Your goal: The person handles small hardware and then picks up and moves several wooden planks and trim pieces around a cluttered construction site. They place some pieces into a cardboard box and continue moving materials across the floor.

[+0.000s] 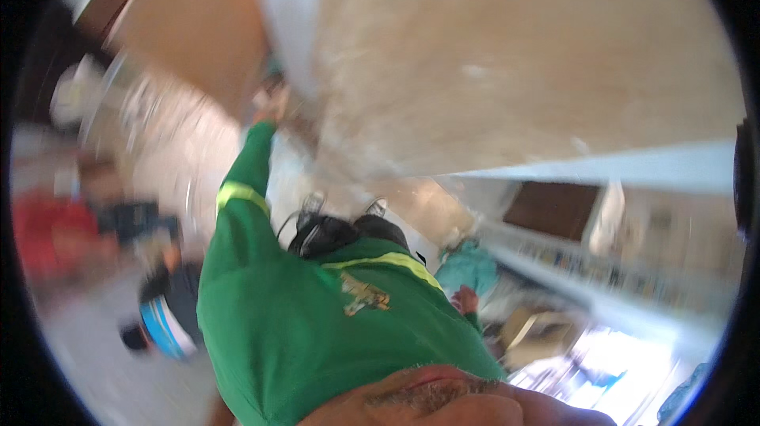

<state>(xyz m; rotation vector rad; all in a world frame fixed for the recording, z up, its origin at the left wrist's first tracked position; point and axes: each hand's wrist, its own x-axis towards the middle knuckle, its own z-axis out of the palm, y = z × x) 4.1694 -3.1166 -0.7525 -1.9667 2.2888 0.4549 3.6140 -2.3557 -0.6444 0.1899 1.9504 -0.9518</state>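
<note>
My left hand (271,103) is stretched far forward at the end of a green sleeve with a yellow band. Motion blur smears its fingers. It is at a small dark green thing (274,70), beside the edge of a brown panel (190,26); whether it grips either one is unclear. My right hand (465,299) hangs low at my right side with its fingers partly curled. Close by it is a crumpled teal bag or cloth (469,264), and I cannot make out whether the hand holds any of it.
A broad beige surface (522,62) with a pale edge fills the upper right. A dark pouch (323,236) hangs at my waist. At the left are a dark shape with a blue-and-white band (170,323) and a blurred red thing (55,236). A cardboard box (542,337) stands lower right.
</note>
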